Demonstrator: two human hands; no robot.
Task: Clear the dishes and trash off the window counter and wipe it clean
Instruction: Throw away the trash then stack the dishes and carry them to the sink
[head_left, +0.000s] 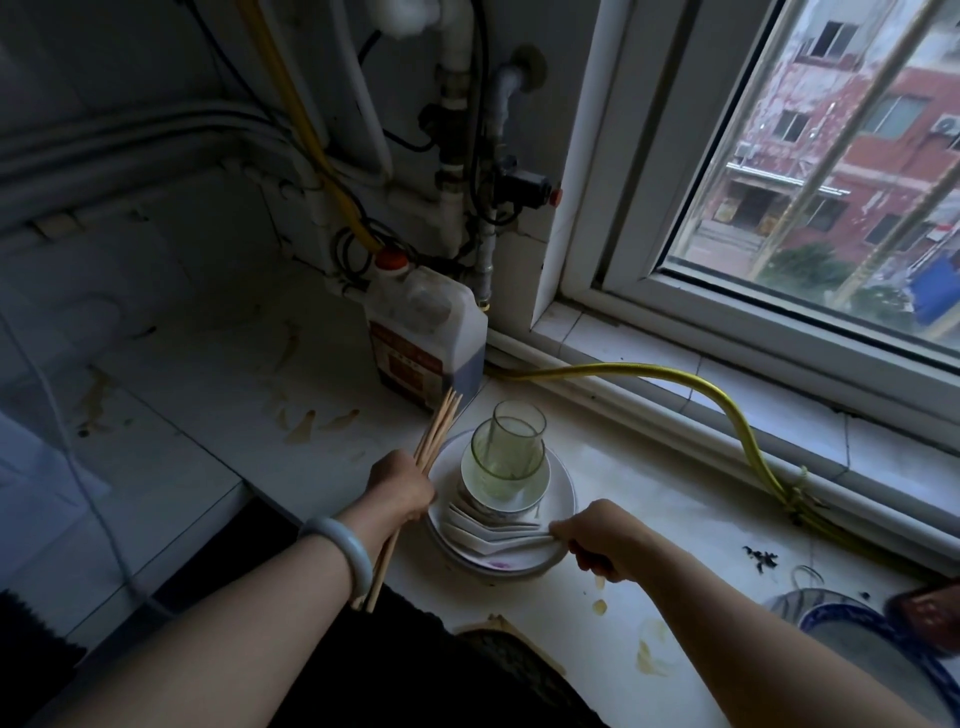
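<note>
The stack of dishes sits on the table (234, 395) near its front edge, just under the window sill. It is a wide white plate (563, 486) carrying a fan of white spoons (483, 530), a bowl (524, 499) and two glasses (506, 452) nested upright in the bowl.

The left hand (402, 486) is closed round a bundle of chopsticks (439, 431). Their long axis runs from tips at the far right to ends by the wrist at the near left, and the hand lies against the plate's left rim. Whether its fingers also catch that rim I cannot tell. The right hand (602, 538) grips the plate's near-right rim, thumb on top and over a spoon handle.

So the stack lies between the two hands — one on each side — and a lift would likely depend on keeping the plate level, since the tall glasses look apt to tip.

A plastic jug (426, 332) stands just beyond the stack. A yellow hose (675, 376) arcs along the sill, and a blue-rimmed dish (831, 618) waits at the near right. Brown stains (306, 423) mark the table to the left — the wiping is not yet done.
</note>
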